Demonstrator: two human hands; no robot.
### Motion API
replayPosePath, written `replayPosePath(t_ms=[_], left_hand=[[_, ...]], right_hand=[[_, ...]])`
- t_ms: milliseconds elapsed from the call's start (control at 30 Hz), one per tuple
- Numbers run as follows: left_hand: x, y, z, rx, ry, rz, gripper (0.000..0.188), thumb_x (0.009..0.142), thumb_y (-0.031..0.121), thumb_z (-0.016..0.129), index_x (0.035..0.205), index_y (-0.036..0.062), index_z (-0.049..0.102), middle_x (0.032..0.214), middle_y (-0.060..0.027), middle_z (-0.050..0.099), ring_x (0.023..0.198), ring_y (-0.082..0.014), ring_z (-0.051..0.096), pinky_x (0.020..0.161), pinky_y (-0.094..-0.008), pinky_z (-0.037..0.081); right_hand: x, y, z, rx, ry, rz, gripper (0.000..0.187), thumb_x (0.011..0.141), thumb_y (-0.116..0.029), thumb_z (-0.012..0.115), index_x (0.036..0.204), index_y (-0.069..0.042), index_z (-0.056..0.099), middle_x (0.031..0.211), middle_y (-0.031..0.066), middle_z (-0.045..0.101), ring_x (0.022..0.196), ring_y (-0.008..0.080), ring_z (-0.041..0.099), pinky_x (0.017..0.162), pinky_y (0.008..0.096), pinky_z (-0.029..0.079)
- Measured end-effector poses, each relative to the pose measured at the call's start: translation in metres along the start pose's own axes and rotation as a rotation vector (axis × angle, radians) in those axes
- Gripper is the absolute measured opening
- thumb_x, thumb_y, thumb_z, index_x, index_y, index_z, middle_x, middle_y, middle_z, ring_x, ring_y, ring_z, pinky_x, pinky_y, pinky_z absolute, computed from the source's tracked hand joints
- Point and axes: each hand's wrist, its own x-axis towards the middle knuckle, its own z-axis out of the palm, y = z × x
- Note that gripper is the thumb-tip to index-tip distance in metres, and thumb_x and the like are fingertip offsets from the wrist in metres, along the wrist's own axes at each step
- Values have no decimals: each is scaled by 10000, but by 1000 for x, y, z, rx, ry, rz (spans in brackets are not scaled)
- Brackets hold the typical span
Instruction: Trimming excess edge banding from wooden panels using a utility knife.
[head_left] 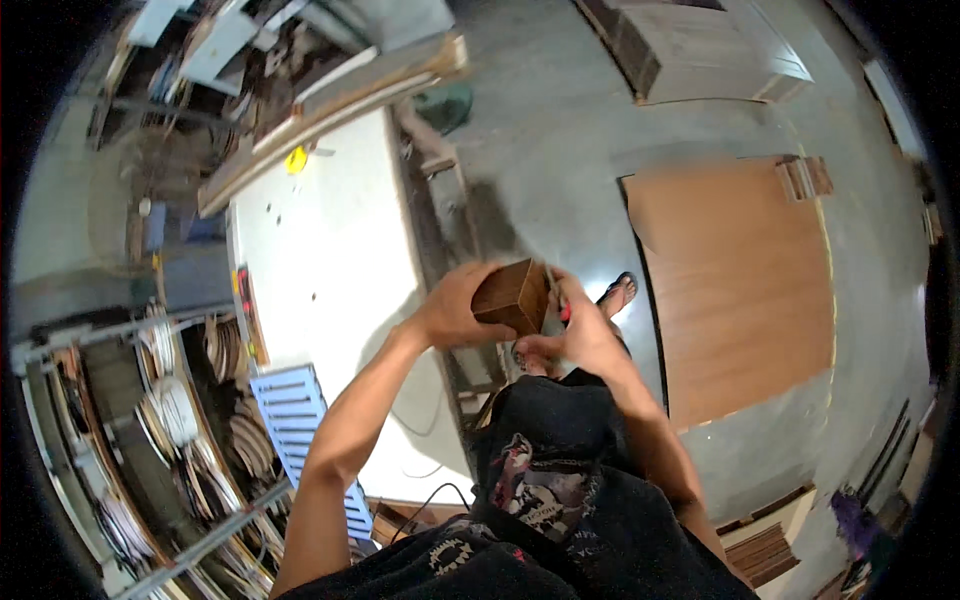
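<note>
A dark brown wooden block (513,291), boxy with visible grain, is held up in front of my body, over the strip of floor beside the white table. My left hand (455,308) wraps round its left side, fingers along the top edge and thumb at the lower edge. On the block's right side, my right hand (580,330) is curled round a small tool with a red part (566,314). A thin greyish piece sticks up from it against the block's side face. Fingers hide most of this tool, so its kind cannot be made out.
To my left stands the white-topped table (350,200), with a yellow tape measure (296,160) at its far end. A blue slatted panel (290,405) and racks of curved parts (175,410) lie beyond. Brown sheet (740,290) covers floor at right; a grey cabinet (700,55) stands far off.
</note>
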Motion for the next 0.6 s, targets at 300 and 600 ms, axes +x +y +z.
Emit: replayPosePath(t_ms=[300, 600], left_hand=[[181, 100, 23, -259, -540, -88, 948, 706, 466, 858, 1431, 3, 459, 1331, -193, 585, 1240, -269, 556, 1045, -372, 433], [377, 257, 26, 4, -934, 30, 856, 808, 432, 812, 1479, 78, 416, 1385, -173, 561, 1281, -264, 525, 1066, -384, 410]], right_hand=[[-23, 27, -155, 186, 277, 205, 598, 667, -339, 911, 1066, 21, 648, 955, 142, 703, 906, 221, 661, 844, 349, 511], [-48, 15, -290, 718, 796, 238, 435, 684, -75, 908, 847, -74, 505, 904, 35, 643, 819, 103, 596, 745, 270, 501]])
